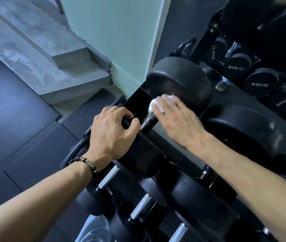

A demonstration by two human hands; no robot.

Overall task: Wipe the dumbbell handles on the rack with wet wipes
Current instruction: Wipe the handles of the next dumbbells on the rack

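1. Bare forearms fill the lower frame; the left one wears a beaded bracelet [88, 164].
2. At centre left, the left hand [111, 132] curls its fingers over the near head of a black dumbbell [179, 82] on the rack [138, 100].
3. Just right of it, the right hand [175, 117] presses a wadded white wet wipe [153, 103] onto the dumbbell's dark handle [148, 122], fingers bent around the wipe.
4. At upper right, a mirror [177, 32] reflects further dumbbells.

Black dumbbells [179, 81] with white weight markings, white wipe [153, 103], dark knurled handle [148, 122], silver handles [108, 176] below, pale green wall [114, 32], grey concrete steps [51, 55], dark speckled floor [16, 102], black beaded bracelet [88, 163], silver ring [111, 110].
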